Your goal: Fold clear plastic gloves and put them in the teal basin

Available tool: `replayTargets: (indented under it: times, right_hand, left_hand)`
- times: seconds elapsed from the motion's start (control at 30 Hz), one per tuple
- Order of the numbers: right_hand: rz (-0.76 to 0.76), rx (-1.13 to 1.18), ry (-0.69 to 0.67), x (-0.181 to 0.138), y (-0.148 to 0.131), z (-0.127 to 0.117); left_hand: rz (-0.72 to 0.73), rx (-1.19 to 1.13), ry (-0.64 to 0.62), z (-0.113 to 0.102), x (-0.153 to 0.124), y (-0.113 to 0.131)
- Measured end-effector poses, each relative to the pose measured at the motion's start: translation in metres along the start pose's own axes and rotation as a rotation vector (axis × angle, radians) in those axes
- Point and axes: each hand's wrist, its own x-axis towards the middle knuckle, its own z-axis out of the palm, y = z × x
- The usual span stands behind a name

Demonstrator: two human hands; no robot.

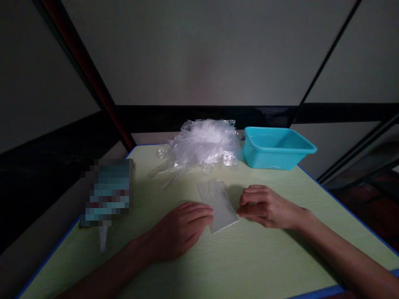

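A flat, clear plastic bag (220, 203) lies slightly turned on the table in front of me. My left hand (183, 226) rests palm down at its left edge, fingers stretched out together, with the fingertips on the plastic. On the other side, my right hand (260, 207) has its fingers curled, and the thumb and fingertips close at the bag's right edge near the lower corner. Whether the plastic is firmly between those fingertips is hard to see. Behind the bag spreads a loose heap of crinkled clear plastic bags (205, 145).
A turquoise plastic basin (271, 160) stands at the back right of the pale green table (249, 265), which has a blue edge. At the left lies a blurred-out rectangular object (109, 191) with a whitish strip (103, 238) below it. Wall panels (202, 54) rise behind.
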Motion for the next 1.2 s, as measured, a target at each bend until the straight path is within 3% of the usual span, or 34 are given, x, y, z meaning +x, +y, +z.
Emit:
replayTargets:
  times: [0.13, 0.33, 1.2]
  right_hand:
    - [0.017, -0.111, -0.152, 0.002, -0.006, -0.005]
    - [0.012, -0.195, -0.234, 0.002, -0.011, 0.000]
    - [-0.033, -0.338, -0.179, 0.007, -0.015, 0.010]
  left_hand:
    - [-0.007, -0.012, -0.030, -0.002, 0.001, -0.001]
    - [0.002, -0.008, 0.005, -0.002, 0.002, 0.000]
    - [-0.034, 0.017, 0.001, 0.000, 0.000, 0.001]
